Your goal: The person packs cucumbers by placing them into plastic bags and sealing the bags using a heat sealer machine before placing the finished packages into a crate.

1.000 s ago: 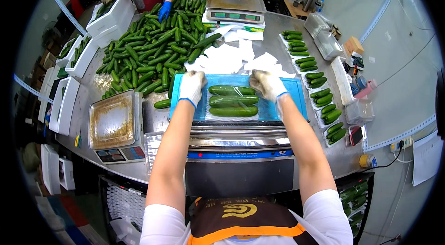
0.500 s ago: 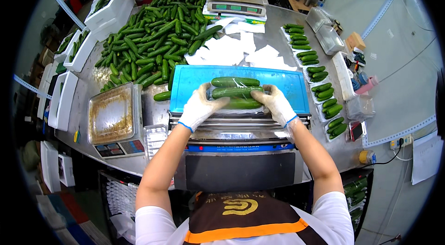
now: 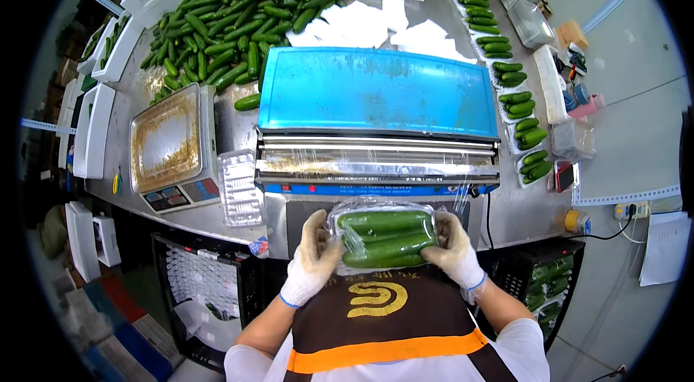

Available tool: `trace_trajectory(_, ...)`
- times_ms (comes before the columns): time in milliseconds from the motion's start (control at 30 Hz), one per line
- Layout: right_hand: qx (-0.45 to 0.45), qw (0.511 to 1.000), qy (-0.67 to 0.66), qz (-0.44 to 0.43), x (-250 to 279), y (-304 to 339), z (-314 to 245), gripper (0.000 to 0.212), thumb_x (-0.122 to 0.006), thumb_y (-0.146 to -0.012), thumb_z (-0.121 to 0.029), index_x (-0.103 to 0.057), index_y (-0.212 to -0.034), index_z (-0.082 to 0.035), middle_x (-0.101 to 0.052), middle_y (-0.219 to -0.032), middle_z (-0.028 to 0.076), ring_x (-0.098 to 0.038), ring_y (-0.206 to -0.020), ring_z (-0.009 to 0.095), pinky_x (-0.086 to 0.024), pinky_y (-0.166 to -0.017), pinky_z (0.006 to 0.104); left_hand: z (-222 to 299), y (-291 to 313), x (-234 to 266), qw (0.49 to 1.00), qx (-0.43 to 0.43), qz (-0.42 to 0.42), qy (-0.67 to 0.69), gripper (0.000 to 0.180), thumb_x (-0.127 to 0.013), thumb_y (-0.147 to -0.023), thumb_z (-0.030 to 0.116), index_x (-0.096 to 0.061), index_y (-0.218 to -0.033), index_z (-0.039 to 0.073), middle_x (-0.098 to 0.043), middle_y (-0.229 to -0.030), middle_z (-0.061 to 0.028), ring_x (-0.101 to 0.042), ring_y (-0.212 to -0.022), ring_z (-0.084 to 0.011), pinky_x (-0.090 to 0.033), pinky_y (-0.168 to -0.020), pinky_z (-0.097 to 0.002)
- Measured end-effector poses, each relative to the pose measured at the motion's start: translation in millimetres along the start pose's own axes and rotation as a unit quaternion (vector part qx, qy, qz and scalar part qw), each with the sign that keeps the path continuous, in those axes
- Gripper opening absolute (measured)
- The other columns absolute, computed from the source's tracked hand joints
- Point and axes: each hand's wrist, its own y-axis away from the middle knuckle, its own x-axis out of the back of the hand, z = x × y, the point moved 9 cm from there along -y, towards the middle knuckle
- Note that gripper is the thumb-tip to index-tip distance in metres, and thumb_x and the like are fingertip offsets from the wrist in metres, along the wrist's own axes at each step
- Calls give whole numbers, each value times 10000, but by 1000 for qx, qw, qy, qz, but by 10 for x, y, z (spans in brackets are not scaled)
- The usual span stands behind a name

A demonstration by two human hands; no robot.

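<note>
Basically, white-gloved left hand [image 3: 315, 255] and right hand [image 3: 455, 250] pinch ends of film-wrapped green cucumber pack [image 3: 387, 248], near side of blue-topped metal machine [image 3: 377, 118]; even grip, taut clear film [image 3: 361, 203] likely best.

A: How's our light?
B: Bright and fairly even. We get white glints on the metal rollers [image 3: 376, 147] and on the clear film [image 3: 372, 203] over the cucumbers [image 3: 387, 250].
A: Any washed-out patches?
B: The white papers [image 3: 347, 24] lose texture.
A: And our edges?
B: Black at the rim; the perforated strip [image 3: 629, 198] bends. We find the lower left dimmer.
</note>
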Motion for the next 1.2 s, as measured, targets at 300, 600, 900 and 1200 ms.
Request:
trace_trajectory(300, -138, 958, -248, -50, -185, -248, 527, 294, -468, -918, -242, -518, -1090, -9, -522, -825, 24, -518, -644, 93, -413, -538, 213, -557, -370, -91, 999, 28, 24, 21, 570, -343, -1000, 421, -442, -1298, -56, -563, -1200, -219, -528, -1129, -301, -374, -1009, -330)
trace_trajectory(600, -115, 905, -162, -376, -975, -374, 202, 340, -467, -973, -280, -590, -1160, -24, -647, -1048, 63, -625, -870, 122, -527, -747, 264, 25, -162, -384, 979, -84, -120, 138, 386, -541, -949, 229, -476, -1251, -3, -554, -1073, -72, -518, -1000, -145, -429, -904, -296)
trace_trajectory(900, -288, 714, -566, -296, -583, -164, 724, 424, -473, -976, -313, -512, -1259, 0, -595, -1195, 160, -624, -1030, 213, -537, -876, 361, -396, 75, -834, 823, 119, -177, 527, 707, -400, -949, 538, -406, -1315, -67, -522, -1275, -197, -530, -1161, -270, -436, -993, -410)
trace_trajectory(1200, -151, 897, -355, -216, -521, -459, 477, 450, -584, -892, -268, -485, -1236, 6, -578, -1189, 194, -601, -1054, 320, -506, -911, 468, -201, -5, -459, 794, 11, -64, 604, 686, -466, -936, 511, -381, -1338, -39, -554, -1212, -210, -572, -1093, -281, -471, -951, -426)
